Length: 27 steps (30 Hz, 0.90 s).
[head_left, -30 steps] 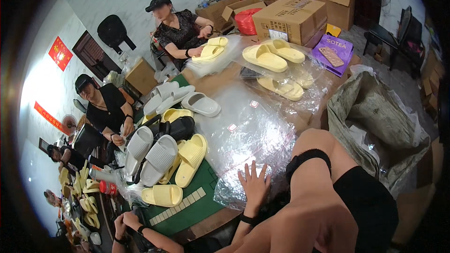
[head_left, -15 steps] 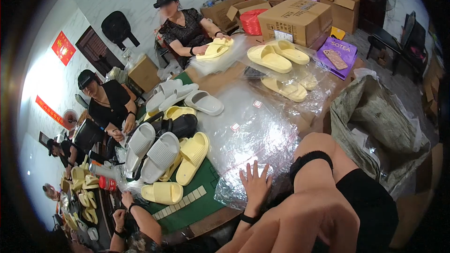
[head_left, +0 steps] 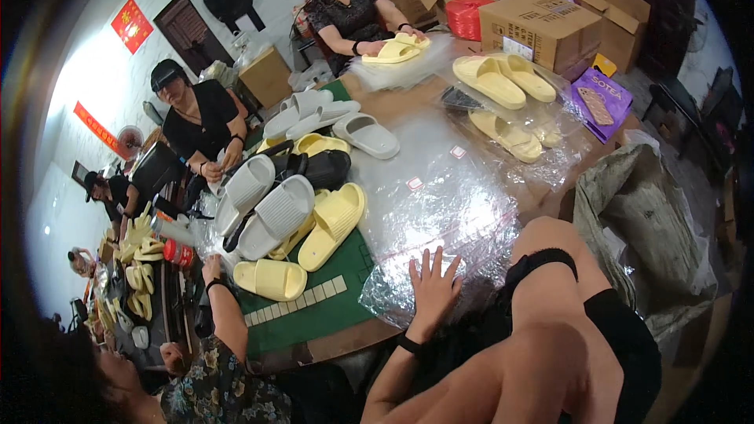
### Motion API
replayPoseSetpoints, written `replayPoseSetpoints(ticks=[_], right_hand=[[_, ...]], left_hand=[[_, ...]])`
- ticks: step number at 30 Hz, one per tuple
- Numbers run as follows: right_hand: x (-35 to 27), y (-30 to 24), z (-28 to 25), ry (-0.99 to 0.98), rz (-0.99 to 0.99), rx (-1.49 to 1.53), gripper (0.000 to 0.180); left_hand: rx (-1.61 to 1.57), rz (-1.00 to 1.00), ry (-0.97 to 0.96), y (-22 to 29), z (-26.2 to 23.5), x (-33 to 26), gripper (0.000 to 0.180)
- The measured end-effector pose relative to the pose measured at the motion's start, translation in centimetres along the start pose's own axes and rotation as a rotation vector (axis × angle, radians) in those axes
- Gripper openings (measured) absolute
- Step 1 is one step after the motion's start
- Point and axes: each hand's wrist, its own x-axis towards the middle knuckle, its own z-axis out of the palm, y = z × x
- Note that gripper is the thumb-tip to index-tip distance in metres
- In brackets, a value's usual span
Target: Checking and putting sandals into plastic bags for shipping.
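Resting the left hand [head_left: 434, 286] flat on the near end of the clear plastic bags [head_left: 428, 216]: fingers spread, released, nothing gripped. Can't make out the right hand, so can't tell its state. Bags lie spread from the near table edge [head_left: 349, 341] toward the middle, 2 small labels [head_left: 414, 184] on them. My read: a pause step, palm just steadying the film. Next move calls for lifting that palm cleanly so loose film doesn't drag.

Left of the bags: 1 yellow slipper [head_left: 271, 279] beside a row of pale tiles [head_left: 297, 301] on a green mat [head_left: 330, 320]; pile of gray slippers [head_left: 276, 216] and yellow ones just behind. Right: woven sack [head_left: 652, 243]. Farther, right: 1 pair of yellow slides [head_left: 491, 82] by clear film. Far side: co-worker's hands [head_left: 375, 46] at a yellow pair [head_left: 393, 49]; carton [head_left: 542, 30] to their right.
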Motion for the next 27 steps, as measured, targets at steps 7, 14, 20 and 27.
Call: replayPoseSetpoints(ticks=[7,14,20,27], right_hand=[[-0.4,-1.2,0.0,0.032,0.253,0.18,0.022],[-1.4,-1.2,1.0,0.112,0.303,0.151,0.027],[-1.2,-3.5,-5.9,-0.198,0.681,0.045,0.023],[-11.3,-5.9,-12.1,-0.048,1.039,-1.647,0.034]], left_hand=[[0.017,0.001,-0.003,0.0,-0.2,-0.2,0.046],[0.026,-0.009,-0.051,-0.2,-0.1,0.2,0.048],[-0.01,-0.066,-0.081,-0.7,-0.1,-0.9,0.048],[-0.129,-0.064,-0.041,0.9,-1.2,0.3,0.046]])
